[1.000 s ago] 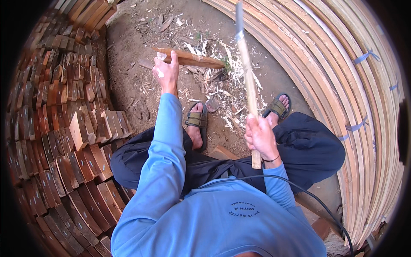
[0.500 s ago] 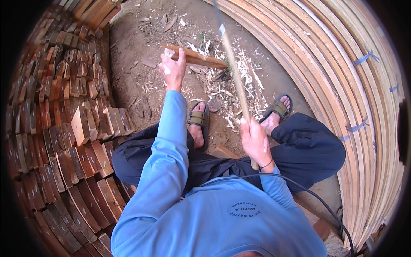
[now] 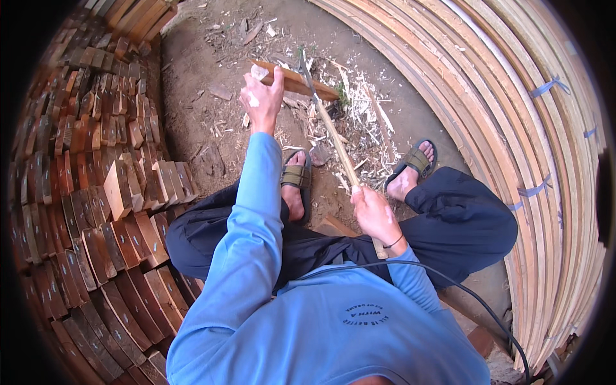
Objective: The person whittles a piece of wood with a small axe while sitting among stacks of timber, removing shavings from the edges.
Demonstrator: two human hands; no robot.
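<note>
My left hand (image 3: 262, 99) is closed on the left end of a brown wooden board (image 3: 294, 81), thumb raised along it; something pale shows at the fingers. The board slants off to the right, its far end by the wood chips. My right hand (image 3: 377, 218) grips the lower part of a long wooden handle (image 3: 337, 144). At its upper end is a slim dark metal blade (image 3: 307, 78), like a long-handled machete, lying across the board in this view. Whether the blade touches the wood I cannot tell.
Pale wood chips (image 3: 371, 128) litter the dirt between my sandalled feet. Stacked short wood blocks (image 3: 115, 186) rise on the left. Long planks (image 3: 500, 122) bound with blue ties stand on the right. A black cable (image 3: 478, 298) crosses my lap and hangs to the right.
The machete has swung down and left, from raised above the board to across it. My right hand has shifted slightly left and down. My left hand stays on the board, which moved a little.
</note>
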